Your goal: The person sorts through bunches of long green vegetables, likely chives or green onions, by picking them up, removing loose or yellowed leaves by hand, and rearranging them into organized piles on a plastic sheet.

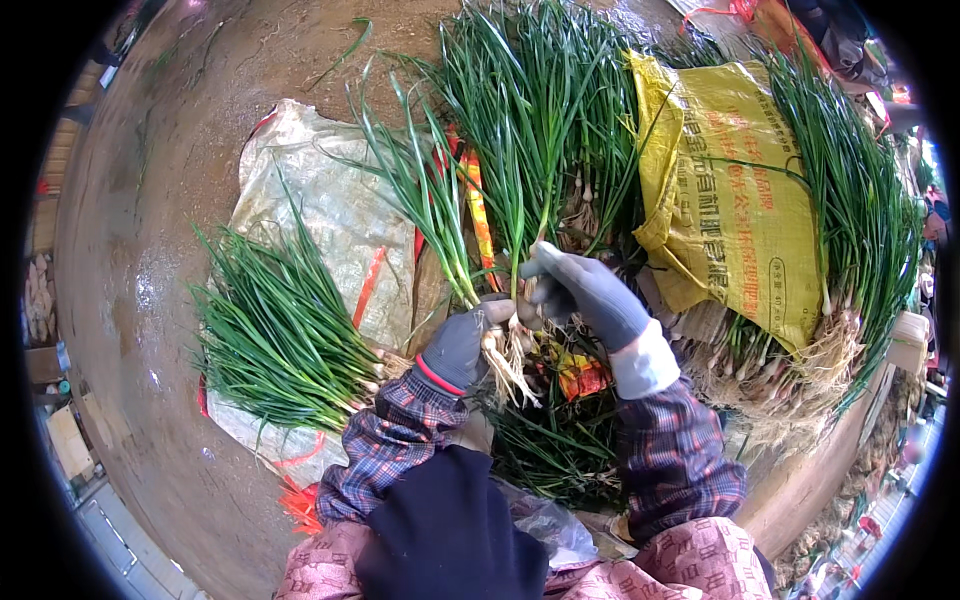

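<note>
Grey gloves cover both hands. My left hand [452,345] is closed round the lower stems of a few green garlic plants [445,235], their leaves pointing away and their pale bulbs and roots hanging by the fingers. Just to the right, the fingers of my right hand [592,295] close near the base of a stalk [515,245], partly hiding the grip. A large heap of green garlic [515,110] lies beyond my hands. To the left, a neat bundle of green garlic [285,335] has its bulbs turned toward my left wrist.
A pale flattened sack [330,210] lies under and beyond the left bundle. On the right, a yellow woven sack [735,210] covers part of another long heap [850,190] with tangled roots. Dark leaf scraps [560,445] lie between my forearms. Brown wet ground [150,250] stretches left.
</note>
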`<act>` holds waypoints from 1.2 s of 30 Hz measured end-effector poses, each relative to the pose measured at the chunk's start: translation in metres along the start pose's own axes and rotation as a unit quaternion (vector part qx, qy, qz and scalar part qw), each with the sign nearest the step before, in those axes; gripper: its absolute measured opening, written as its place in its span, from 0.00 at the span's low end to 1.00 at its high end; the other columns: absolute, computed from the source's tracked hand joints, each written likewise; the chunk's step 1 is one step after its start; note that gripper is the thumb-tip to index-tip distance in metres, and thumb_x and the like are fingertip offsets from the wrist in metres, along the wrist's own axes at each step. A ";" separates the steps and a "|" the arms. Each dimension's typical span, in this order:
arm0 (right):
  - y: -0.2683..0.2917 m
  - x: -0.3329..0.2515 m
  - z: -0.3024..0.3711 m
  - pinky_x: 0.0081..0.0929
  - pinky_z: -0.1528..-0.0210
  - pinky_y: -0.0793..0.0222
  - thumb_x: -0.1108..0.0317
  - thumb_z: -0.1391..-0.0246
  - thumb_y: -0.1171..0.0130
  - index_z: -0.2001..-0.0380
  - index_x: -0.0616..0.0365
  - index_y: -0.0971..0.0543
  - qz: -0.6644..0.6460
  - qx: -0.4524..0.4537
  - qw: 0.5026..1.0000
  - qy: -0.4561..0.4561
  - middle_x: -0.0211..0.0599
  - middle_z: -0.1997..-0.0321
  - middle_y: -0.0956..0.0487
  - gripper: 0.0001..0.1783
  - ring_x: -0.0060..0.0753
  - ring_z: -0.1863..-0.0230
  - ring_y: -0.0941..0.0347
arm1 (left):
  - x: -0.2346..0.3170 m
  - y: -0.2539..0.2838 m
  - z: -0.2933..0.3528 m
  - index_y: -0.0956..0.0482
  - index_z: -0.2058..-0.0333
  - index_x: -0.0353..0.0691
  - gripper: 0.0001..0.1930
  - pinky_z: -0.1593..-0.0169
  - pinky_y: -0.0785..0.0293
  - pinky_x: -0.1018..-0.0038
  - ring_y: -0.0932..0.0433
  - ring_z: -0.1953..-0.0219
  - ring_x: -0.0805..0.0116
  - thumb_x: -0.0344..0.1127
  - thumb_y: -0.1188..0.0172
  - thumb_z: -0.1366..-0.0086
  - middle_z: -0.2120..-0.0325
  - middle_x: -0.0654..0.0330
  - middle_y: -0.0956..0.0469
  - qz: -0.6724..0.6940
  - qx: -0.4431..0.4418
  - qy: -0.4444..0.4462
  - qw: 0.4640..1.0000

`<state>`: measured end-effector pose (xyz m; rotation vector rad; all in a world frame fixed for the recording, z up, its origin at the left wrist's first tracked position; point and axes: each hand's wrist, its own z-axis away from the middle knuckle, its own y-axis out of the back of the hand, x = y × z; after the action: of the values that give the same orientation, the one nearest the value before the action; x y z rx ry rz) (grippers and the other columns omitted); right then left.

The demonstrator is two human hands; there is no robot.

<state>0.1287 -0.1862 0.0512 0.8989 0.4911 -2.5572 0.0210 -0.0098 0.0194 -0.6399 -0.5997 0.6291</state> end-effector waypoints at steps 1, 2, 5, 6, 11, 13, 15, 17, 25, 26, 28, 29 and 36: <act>-0.008 0.011 -0.015 0.18 0.74 0.39 0.46 0.38 0.46 0.56 0.59 0.21 -0.107 -0.022 0.994 -0.018 0.25 0.75 0.23 0.25 0.17 0.77 0.31 | 0.000 -0.003 0.002 0.20 0.59 0.35 0.15 0.65 0.22 0.76 0.20 0.68 0.71 0.41 0.45 0.33 0.68 0.59 0.19 0.001 0.001 -0.002 1.000; -0.009 0.018 -0.023 0.18 0.74 0.39 0.47 0.38 0.46 0.57 0.59 0.21 -0.111 -0.013 0.993 0.024 0.24 0.75 0.24 0.24 0.17 0.77 0.31 | 0.000 -0.005 0.002 0.20 0.60 0.35 0.14 0.67 0.21 0.75 0.20 0.70 0.70 0.41 0.44 0.33 0.68 0.59 0.19 0.001 0.002 -0.004 1.000; -0.024 0.016 -0.030 0.24 0.73 0.37 0.51 0.37 0.47 0.65 0.59 0.20 -0.089 0.036 0.990 0.101 0.27 0.79 0.27 0.20 0.23 0.76 0.30 | 0.000 -0.012 0.006 0.20 0.63 0.37 0.13 0.69 0.23 0.76 0.21 0.73 0.70 0.43 0.43 0.32 0.71 0.59 0.19 -0.003 0.053 -0.034 0.998; -0.026 0.019 -0.031 0.26 0.72 0.36 0.52 0.37 0.47 0.67 0.59 0.20 0.012 0.086 0.986 0.145 0.29 0.79 0.27 0.20 0.25 0.76 0.30 | 0.000 -0.017 0.006 0.20 0.64 0.38 0.13 0.69 0.23 0.76 0.21 0.73 0.71 0.43 0.43 0.32 0.71 0.59 0.19 0.005 0.058 -0.035 0.998; -0.028 0.029 -0.031 0.32 0.68 0.34 0.54 0.38 0.47 0.69 0.62 0.20 0.263 0.235 0.899 0.258 0.39 0.78 0.26 0.20 0.34 0.77 0.31 | -0.006 -0.007 0.002 0.23 0.69 0.39 0.14 0.71 0.29 0.78 0.27 0.77 0.73 0.44 0.45 0.31 0.74 0.61 0.23 -0.076 0.082 -0.046 0.993; -0.014 0.020 -0.033 0.31 0.68 0.33 0.53 0.39 0.48 0.68 0.64 0.20 0.060 0.274 0.945 0.168 0.37 0.78 0.25 0.21 0.29 0.76 0.31 | -0.002 -0.004 0.003 0.24 0.69 0.38 0.15 0.70 0.29 0.78 0.27 0.76 0.73 0.44 0.46 0.30 0.73 0.61 0.23 -0.099 -0.011 -0.106 0.989; 0.012 0.018 -0.033 0.32 0.67 0.32 0.51 0.40 0.47 0.68 0.65 0.20 0.075 0.284 0.936 0.193 0.38 0.77 0.23 0.23 0.32 0.76 0.29 | 0.005 -0.001 0.004 0.22 0.63 0.38 0.11 0.68 0.27 0.79 0.23 0.72 0.73 0.40 0.45 0.30 0.72 0.60 0.22 -0.084 -0.090 -0.141 0.982; 0.024 0.016 -0.040 0.35 0.66 0.30 0.47 0.41 0.48 0.68 0.63 0.19 0.256 0.315 0.895 0.187 0.43 0.74 0.20 0.26 0.41 0.72 0.24 | 0.007 -0.008 0.000 0.23 0.61 0.38 0.10 0.68 0.27 0.77 0.23 0.72 0.71 0.39 0.45 0.30 0.72 0.60 0.22 -0.035 0.019 -0.126 0.991; 0.016 0.004 -0.079 0.31 0.71 0.30 0.50 0.46 0.41 0.71 0.60 0.19 0.343 0.255 0.892 0.148 0.38 0.77 0.21 0.21 0.36 0.75 0.23 | 0.014 0.009 -0.026 0.22 0.65 0.40 0.09 0.72 0.29 0.75 0.26 0.77 0.72 0.39 0.44 0.31 0.79 0.64 0.26 -0.125 0.162 -0.134 0.970; 0.018 0.007 -0.069 0.27 0.74 0.31 0.53 0.46 0.40 0.72 0.61 0.20 0.247 0.215 0.930 0.167 0.35 0.79 0.22 0.19 0.31 0.78 0.25 | 0.012 0.007 -0.029 0.22 0.64 0.39 0.09 0.72 0.28 0.77 0.25 0.76 0.74 0.38 0.44 0.31 0.78 0.65 0.26 -0.100 0.182 -0.136 0.969; 0.007 -0.003 -0.046 0.18 0.79 0.38 0.53 0.44 0.40 0.71 0.59 0.19 0.004 0.052 0.996 0.067 0.26 0.81 0.26 0.18 0.18 0.83 0.32 | 0.013 0.007 -0.030 0.22 0.62 0.38 0.09 0.72 0.28 0.79 0.25 0.75 0.76 0.37 0.45 0.31 0.77 0.66 0.26 -0.072 0.214 -0.132 0.965; 0.004 0.003 -0.050 0.18 0.79 0.37 0.52 0.44 0.40 0.70 0.60 0.19 0.028 0.076 0.992 0.096 0.27 0.81 0.26 0.20 0.18 0.82 0.31 | 0.012 0.010 -0.031 0.22 0.62 0.37 0.09 0.72 0.28 0.79 0.25 0.74 0.77 0.37 0.44 0.31 0.76 0.66 0.25 -0.068 0.223 -0.122 0.965; -0.007 -0.014 -0.077 0.38 0.60 0.29 0.40 0.45 0.46 0.68 0.66 0.20 0.429 0.300 0.849 0.079 0.51 0.70 0.19 0.33 0.49 0.66 0.22 | -0.007 0.008 -0.053 0.21 0.65 0.37 0.11 0.68 0.25 0.75 0.23 0.71 0.73 0.38 0.34 0.39 0.70 0.60 0.22 -0.071 0.199 -0.123 0.970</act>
<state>0.1753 -0.1430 0.0055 1.1814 -0.6113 -1.7794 0.0493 -0.0279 -0.0227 -0.1403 -0.7175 0.6751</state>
